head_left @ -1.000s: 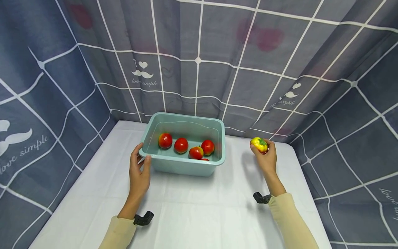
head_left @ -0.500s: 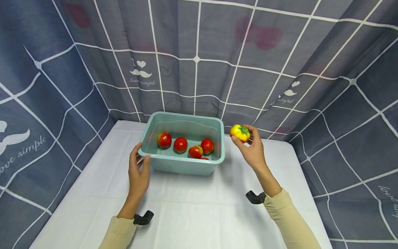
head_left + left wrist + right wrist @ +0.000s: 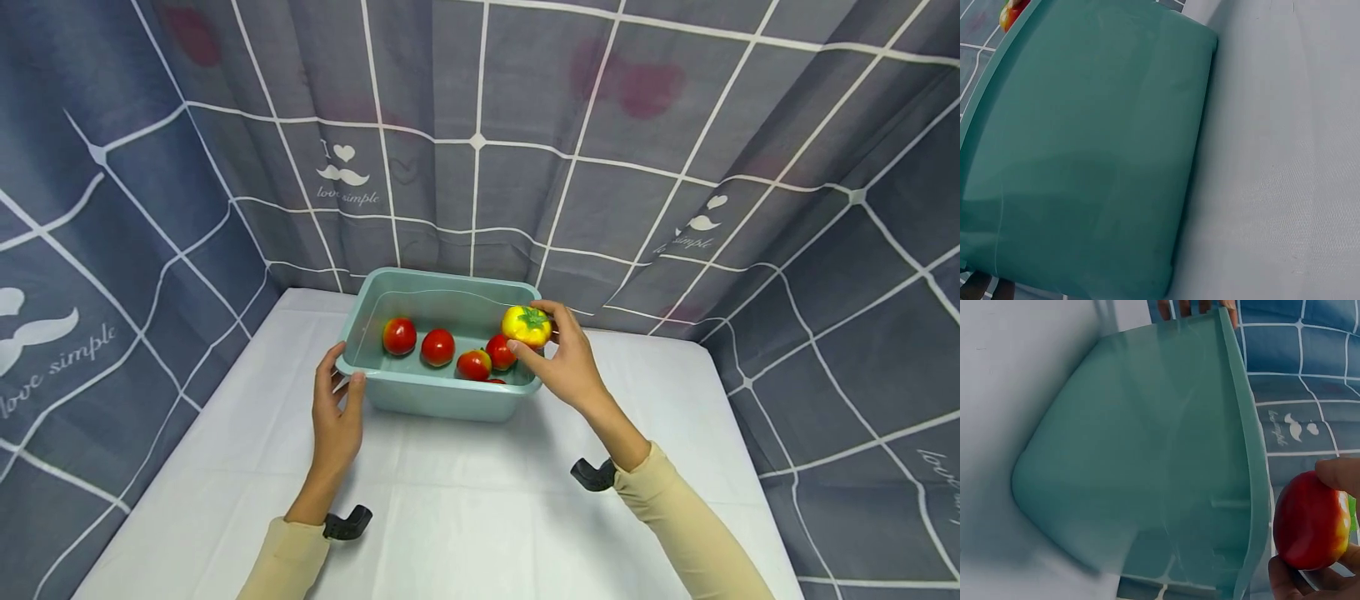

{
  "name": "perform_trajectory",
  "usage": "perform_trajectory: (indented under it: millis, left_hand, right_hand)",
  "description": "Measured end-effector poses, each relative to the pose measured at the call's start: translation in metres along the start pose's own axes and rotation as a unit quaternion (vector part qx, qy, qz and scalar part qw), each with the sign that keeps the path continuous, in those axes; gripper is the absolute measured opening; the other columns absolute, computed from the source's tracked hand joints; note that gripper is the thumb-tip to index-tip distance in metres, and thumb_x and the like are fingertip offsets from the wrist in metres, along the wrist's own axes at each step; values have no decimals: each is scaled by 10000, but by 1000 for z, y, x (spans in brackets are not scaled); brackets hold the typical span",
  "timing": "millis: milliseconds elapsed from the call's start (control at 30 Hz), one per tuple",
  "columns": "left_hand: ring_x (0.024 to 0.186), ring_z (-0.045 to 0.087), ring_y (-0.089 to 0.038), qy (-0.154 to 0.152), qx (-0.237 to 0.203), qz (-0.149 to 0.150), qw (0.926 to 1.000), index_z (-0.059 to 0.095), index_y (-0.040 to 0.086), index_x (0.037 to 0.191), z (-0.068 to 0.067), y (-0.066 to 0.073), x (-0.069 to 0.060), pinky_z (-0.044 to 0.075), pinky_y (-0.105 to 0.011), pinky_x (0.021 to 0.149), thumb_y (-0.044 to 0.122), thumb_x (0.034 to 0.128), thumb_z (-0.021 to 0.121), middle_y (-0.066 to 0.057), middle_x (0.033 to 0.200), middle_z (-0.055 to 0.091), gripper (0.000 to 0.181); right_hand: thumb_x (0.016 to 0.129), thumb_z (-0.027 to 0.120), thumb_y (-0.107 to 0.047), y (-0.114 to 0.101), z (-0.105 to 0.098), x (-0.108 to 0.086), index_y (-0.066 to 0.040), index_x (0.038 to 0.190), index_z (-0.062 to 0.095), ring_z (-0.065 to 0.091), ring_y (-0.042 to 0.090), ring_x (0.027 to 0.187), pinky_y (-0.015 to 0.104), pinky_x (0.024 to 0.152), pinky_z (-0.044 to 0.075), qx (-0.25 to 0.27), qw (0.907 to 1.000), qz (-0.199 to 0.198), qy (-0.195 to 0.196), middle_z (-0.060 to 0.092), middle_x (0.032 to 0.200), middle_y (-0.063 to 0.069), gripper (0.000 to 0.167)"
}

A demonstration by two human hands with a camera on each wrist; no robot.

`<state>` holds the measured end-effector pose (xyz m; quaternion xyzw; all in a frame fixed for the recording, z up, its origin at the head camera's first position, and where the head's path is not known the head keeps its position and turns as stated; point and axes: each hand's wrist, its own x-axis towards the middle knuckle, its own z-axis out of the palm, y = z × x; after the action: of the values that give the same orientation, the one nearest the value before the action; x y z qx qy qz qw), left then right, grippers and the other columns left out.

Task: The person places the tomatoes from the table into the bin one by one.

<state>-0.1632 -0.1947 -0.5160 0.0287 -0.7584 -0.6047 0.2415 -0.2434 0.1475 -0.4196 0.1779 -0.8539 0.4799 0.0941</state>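
A pale teal plastic bin [image 3: 442, 403] stands on the white-covered table, several red tomatoes [image 3: 438, 347] lying on its floor. My left hand [image 3: 337, 421] holds the bin's front left corner, thumb at the front and fingers at the left side. Over the bin's right end, my right hand [image 3: 566, 358] pinches a red-and-yellow tomato [image 3: 527, 326] between thumb and fingers, its green leafy top facing up. In the right wrist view this tomato [image 3: 1310, 522] shows its smooth red side beyond the bin's rim. The front wall partly hides one tomato in the bin.
White cloth [image 3: 465, 517] covers the table around the bin. A dark grey curtain [image 3: 525, 192] with white grid lines hangs behind the table and along both sides. Each wrist carries a black camera mount [image 3: 348, 523].
My right hand has carried the red-and-yellow tomato leftward from the table's right side to above the bin's right end. My left hand has stayed on the bin's corner.
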Motion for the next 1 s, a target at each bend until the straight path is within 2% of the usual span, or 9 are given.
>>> perform_trajectory:
  millis: [67,167,333,433,633,867,1000]
  left_hand:
    - [1521,437,-271,-6,12,-4,10000,385,311,1654,0,0,0,384,-371,1230,196,1125,582,35,1712,370,576]
    - [1519,438,-254,-13,-2,5,10000,390,324,1649,0,0,0,380,-339,1229,206,1127,579,48,1708,372,567]
    - [1520,435,-282,22,13,-11,10000,380,299,1658,-1,-1,1,375,-518,1238,190,1122,587,22,1709,375,585]
    - [1519,434,-307,46,32,-21,10000,373,272,1665,0,-2,1,375,-559,1230,170,1118,590,-4,1711,376,598]
    - [1508,443,-282,37,53,-17,10000,381,296,1659,-1,-2,0,384,-465,1226,185,1121,587,15,1704,383,587]
    - [1518,441,-265,2,31,-13,10000,392,330,1648,-1,-2,1,378,-467,1237,209,1126,581,51,1705,380,568]
    - [1517,443,-270,-13,53,-61,10000,387,334,1649,-1,-3,1,385,-321,1226,218,1127,579,47,1708,375,568]
  right_hand:
    - [931,843,-326,-2,3,0,-155,1488,526,609,279,1223,513,1137,534,4,10000,24,-61,574,1421,93,664]
    - [937,838,-333,-4,6,0,-150,1494,522,603,272,1225,521,1158,524,35,9999,40,-107,566,1429,86,666]
    - [942,838,-329,-4,10,2,-107,1499,521,615,295,1260,517,1177,510,37,10000,-43,-81,568,1453,90,678]
    - [935,849,-338,-3,10,2,-96,1495,529,614,345,1327,518,1190,495,67,9999,-93,-23,576,1476,82,689]
    - [935,852,-323,1,8,-1,-110,1477,548,602,380,1370,536,1193,486,142,9997,-157,104,595,1486,66,657]
    - [934,854,-250,9,4,-7,-93,1457,562,605,366,1370,515,1186,505,193,9992,-115,333,611,1465,111,619]
    - [933,856,-243,15,0,-14,-72,1464,560,605,345,1378,519,1185,501,267,9988,12,407,613,1474,138,631]
